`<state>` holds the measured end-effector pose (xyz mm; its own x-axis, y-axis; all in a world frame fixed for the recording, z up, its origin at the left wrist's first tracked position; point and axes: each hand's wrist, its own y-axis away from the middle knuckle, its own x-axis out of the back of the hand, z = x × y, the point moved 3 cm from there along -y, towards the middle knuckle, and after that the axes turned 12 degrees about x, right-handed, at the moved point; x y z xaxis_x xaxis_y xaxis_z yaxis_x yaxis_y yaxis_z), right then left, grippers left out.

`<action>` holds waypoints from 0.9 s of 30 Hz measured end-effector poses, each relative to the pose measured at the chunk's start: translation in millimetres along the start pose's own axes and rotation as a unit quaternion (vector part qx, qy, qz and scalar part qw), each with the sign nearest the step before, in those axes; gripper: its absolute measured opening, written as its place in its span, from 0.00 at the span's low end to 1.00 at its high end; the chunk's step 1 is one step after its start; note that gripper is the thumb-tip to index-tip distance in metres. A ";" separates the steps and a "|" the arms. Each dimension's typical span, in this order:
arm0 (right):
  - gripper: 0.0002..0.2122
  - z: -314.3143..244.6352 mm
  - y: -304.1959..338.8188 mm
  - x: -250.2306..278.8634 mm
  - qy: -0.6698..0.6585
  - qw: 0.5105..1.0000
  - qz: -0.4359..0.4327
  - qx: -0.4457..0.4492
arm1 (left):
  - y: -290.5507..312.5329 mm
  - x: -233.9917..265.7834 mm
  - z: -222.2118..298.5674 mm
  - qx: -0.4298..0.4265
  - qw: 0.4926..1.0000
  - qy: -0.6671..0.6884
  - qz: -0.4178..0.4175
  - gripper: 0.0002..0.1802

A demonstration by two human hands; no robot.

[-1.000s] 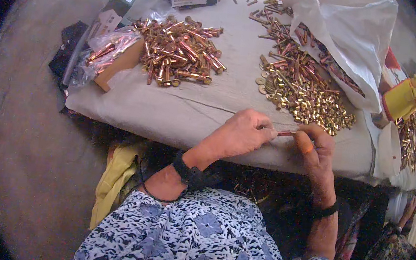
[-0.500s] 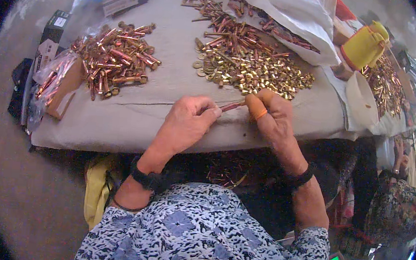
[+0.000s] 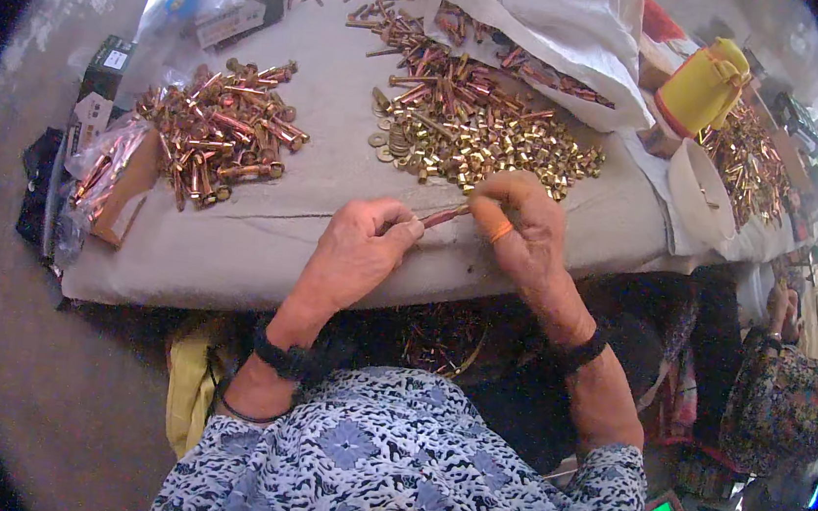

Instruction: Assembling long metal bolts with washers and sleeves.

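Observation:
My left hand (image 3: pixel 355 250) pinches one end of a slim reddish-copper bolt (image 3: pixel 442 216) between thumb and fingers, just over the near part of the table. At the bolt's other end, the curled fingers of my right hand (image 3: pixel 527 229) close round its tip; an orange finger cover (image 3: pixel 498 227) is on one of them. Whether a nut sits under those fingers is hidden. Right behind the hands lies a heap of small brass-coloured nuts (image 3: pixel 508 152), with flat washers (image 3: pixel 398 143) at its left edge. Loose bolts (image 3: pixel 456 78) spread behind the nuts.
To the left are a pile of bolts with nuts (image 3: pixel 224 129) and a cardboard box (image 3: pixel 127 189) with plastic wrap. A white sack (image 3: pixel 550 23) spills bolts at the back. A white bowl (image 3: pixel 699 190), a yellow jug (image 3: pixel 703 87) and another bolt pile (image 3: pixel 748 155) stand right.
The view has shifted slightly. My right hand has turned a little, its fingers curling more over the bolt's end. My left hand keeps its pinch on the bolt.

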<state>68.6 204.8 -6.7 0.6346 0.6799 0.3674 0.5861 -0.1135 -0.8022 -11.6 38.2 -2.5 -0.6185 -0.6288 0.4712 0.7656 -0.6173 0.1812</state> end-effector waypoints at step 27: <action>0.10 -11.1 -10.0 -10.8 -0.013 0.998 0.011 0.060 | 0.0 -3.0 -7.2 0.037 0.997 0.059 -0.031 0.11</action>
<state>61.5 190.5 2.6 0.6316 0.6975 0.3383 0.5069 -0.0414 -0.8610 -11.0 36.6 -10.2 -0.6778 -0.6445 0.3538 0.7338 -0.6228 0.2714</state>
